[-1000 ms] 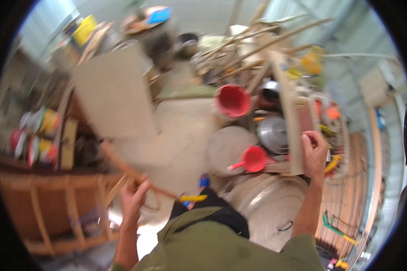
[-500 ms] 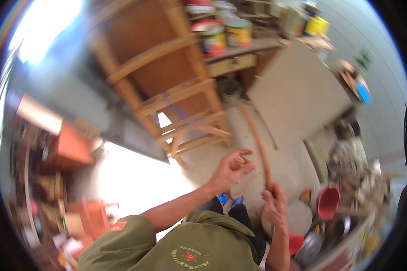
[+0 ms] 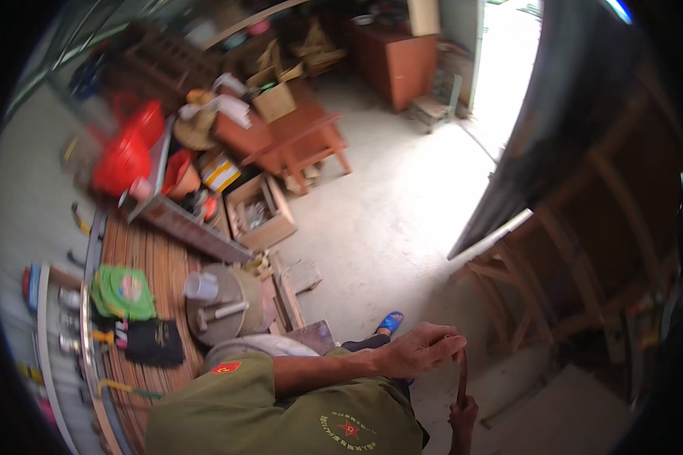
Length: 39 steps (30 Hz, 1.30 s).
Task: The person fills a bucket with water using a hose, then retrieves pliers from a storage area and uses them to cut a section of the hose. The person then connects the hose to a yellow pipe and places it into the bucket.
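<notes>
My right hand [image 3: 463, 415] is closed round a brown wooden stick [image 3: 462, 383], which points up from the fist. My left hand [image 3: 426, 349] has its fingers curled and pressed together beside the stick's upper end. Whatever those fingers enclose is hidden, and I cannot tell whether they grip the stick. Below the hands, a blue slipper [image 3: 391, 322] shows on one foot. Left of my body, a hammer [image 3: 224, 311] and a translucent plastic mug [image 3: 201, 286] rest on a round drum-like stand [image 3: 239, 328].
A bench of wooden slats [image 3: 140, 246] at left carries a green bag [image 3: 123, 292] and a black cloth [image 3: 154, 343]. Beyond stand a wooden crate [image 3: 282, 221], a reddish wooden table [image 3: 303, 106] and a red cabinet [image 3: 406, 68]. A wooden frame [image 3: 561, 227] leans at right, beside the bright doorway [image 3: 508, 61].
My view has swung left, from the paint-can desk to the bench and red furniture. My left hand, earlier loosely holding a small pale wooden piece, has curled in close to the stick.
</notes>
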Available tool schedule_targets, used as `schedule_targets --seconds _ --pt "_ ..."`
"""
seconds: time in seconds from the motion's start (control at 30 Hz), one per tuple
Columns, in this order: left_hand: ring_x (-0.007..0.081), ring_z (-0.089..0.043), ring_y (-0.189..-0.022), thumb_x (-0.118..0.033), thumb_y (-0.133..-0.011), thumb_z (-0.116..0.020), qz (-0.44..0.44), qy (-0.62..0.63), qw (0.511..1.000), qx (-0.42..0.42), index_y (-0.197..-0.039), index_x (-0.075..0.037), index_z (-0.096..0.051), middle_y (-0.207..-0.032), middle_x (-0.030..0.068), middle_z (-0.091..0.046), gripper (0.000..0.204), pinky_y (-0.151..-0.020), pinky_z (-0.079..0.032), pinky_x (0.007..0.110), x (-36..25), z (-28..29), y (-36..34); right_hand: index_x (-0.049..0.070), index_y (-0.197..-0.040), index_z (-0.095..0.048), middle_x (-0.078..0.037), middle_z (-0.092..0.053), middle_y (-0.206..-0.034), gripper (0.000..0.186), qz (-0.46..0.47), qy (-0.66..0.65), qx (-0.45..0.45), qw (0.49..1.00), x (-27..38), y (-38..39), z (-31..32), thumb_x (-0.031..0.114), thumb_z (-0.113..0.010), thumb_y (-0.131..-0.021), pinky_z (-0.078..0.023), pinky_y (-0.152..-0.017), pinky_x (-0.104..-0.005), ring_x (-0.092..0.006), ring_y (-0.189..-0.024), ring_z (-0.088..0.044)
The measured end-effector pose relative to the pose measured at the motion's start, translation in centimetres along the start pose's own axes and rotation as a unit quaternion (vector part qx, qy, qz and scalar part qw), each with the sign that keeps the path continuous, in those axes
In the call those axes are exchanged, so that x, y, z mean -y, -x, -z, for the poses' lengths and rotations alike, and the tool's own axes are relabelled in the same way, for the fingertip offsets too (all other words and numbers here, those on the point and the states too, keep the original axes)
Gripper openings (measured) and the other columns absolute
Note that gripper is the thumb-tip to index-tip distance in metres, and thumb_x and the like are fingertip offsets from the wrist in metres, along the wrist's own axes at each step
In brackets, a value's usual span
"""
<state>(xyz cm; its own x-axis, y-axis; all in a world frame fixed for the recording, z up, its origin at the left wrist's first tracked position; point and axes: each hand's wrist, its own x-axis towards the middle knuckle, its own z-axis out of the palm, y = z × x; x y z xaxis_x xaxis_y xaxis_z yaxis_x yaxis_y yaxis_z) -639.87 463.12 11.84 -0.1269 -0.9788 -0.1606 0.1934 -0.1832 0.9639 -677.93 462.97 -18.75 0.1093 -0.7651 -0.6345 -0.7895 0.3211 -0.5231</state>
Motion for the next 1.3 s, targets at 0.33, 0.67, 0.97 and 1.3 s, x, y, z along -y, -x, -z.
schedule_targets --seconds 0.33,0.67,0.97,1.3 --pt "0.0072 -0.042 -0.053 -0.026 -0.104 -0.046 -0.155 0.177 0.963 -0.128 -0.082 -0.006 -0.057 -0.062 0.0002 -0.05 0.031 -0.051 -0.034 0.027 -1.0 15.5 1.3 -0.002 -0.113 -0.067 -0.003 -0.065 -0.082 0.026 0.206 0.028 0.17 0.963 28.4 -13.5 -0.6 0.02 -0.069 -0.101 -0.048 -0.054 -0.0282 -0.011 -0.065 -0.06" --pt "0.0082 -0.041 -0.06 -0.03 -0.106 -0.049 -0.124 0.224 0.917 -0.307 -0.083 -0.006 -0.054 -0.068 -0.0007 -0.048 0.033 -0.058 -0.036 0.027 -7.9 29.9 0.9 -0.001 -0.113 -0.065 -0.001 -0.059 -0.075 0.026 0.207 -0.077 0.272 0.937 46.1 -20.0 -8.7 0.019 -0.073 -0.097 -0.048 -0.049 -0.0274 -0.0098 -0.057 -0.056" --pt "0.0085 -0.033 -0.064 -0.049 -0.115 -0.047 -0.217 0.215 0.835 -0.457 -0.096 -0.01 -0.048 -0.074 -0.0005 -0.04 0.043 -0.057 -0.033 0.027 -7.2 39.1 -1.8 -0.002 -0.102 -0.066 -0.005 -0.063 -0.076 0.017 0.398 0.167 0.256 0.865 53.3 -38.9 -12.6 0.01 -0.069 -0.09 -0.053 -0.05 -0.0307 -0.0148 -0.057 -0.062" --pt "0.0092 -0.037 -0.057 -0.047 -0.113 -0.051 -0.312 0.173 0.71 -0.607 -0.097 -0.007 -0.052 -0.066 0.0015 -0.043 0.043 -0.052 -0.032 0.027 -10.6 42.2 2.8 -0.006 -0.136 -0.057 -0.016 -0.077 -0.092 0.043 0.175 0.177 0.53 0.811 71.7 -44.9 -20.5 0.014 -0.066 -0.1 -0.06 -0.054 -0.0324 -0.018 -0.064 -0.07"
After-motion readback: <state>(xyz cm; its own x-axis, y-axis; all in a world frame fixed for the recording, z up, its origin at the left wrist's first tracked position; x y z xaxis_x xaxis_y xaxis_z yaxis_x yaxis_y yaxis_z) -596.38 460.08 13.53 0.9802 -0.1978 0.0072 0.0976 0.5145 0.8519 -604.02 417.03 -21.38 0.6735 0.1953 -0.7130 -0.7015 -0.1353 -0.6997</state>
